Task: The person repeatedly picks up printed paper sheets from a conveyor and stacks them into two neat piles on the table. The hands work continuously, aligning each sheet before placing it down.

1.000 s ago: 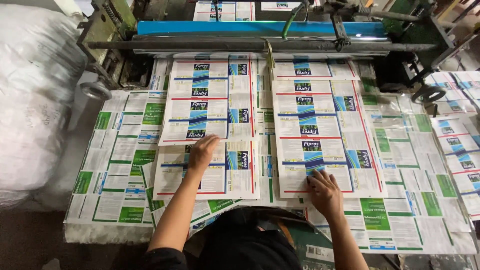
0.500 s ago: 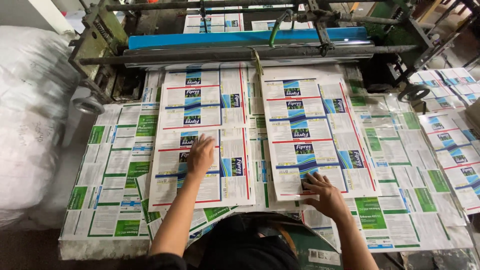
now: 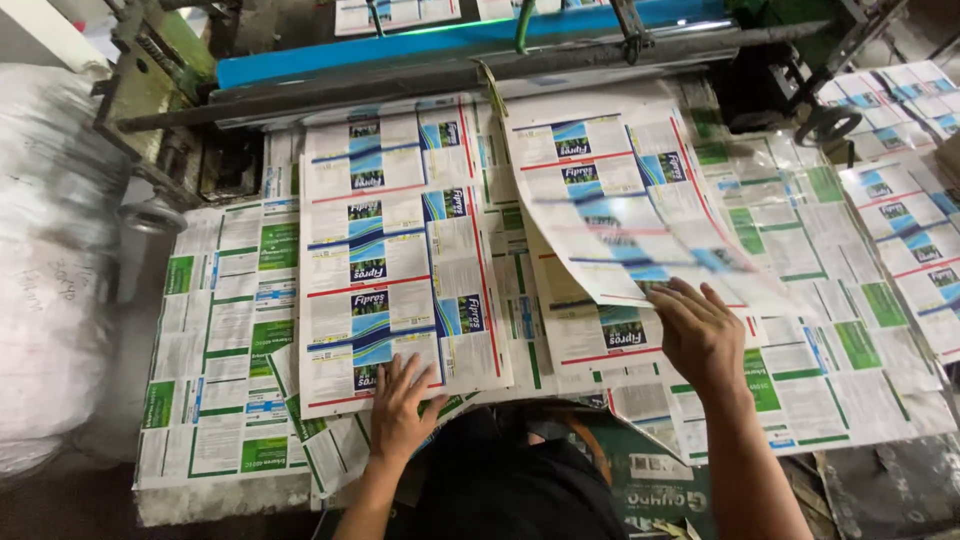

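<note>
Seen from above, the person wears a dark, near-black top that fills the bottom middle of the view. Both forearms are bare from the elbow down, with no sleeves reaching the wrists. The left hand and the right hand are bare too: no gloves, rings, watch or wristband show. The fingernails are short and plain.

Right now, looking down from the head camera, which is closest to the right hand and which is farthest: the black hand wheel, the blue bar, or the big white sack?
From the right hand:
1. Black hand wheel, up and to its right, beside the machine.
2. Blue bar, across the top of the machine.
3. Big white sack, far over at the left edge.
</note>
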